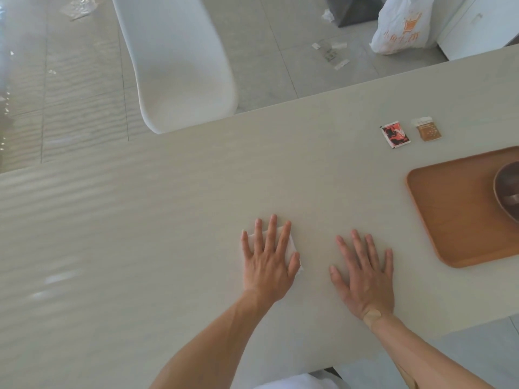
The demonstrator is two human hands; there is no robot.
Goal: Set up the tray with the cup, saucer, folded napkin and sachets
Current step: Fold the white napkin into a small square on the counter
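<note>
Your left hand (268, 255) lies flat, fingers straight, pressing the white napkin (292, 249) onto the table (168, 220), well left of the tray (449, 214). Your right hand (363, 276) rests flat on bare tabletop between napkin and tray, grasping nothing. Two sachets (394, 134) lie beyond the tray (dark saucer (505, 189) on it, partly cropped).

One head-worn view looks steeply down and forward, close over the table (168, 220), floor beyond.

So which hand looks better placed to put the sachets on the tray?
Probably the right hand: it lies flat and free, nearer the two small sachets and wooden tray. The left hand presses the white folded napkin.
</note>
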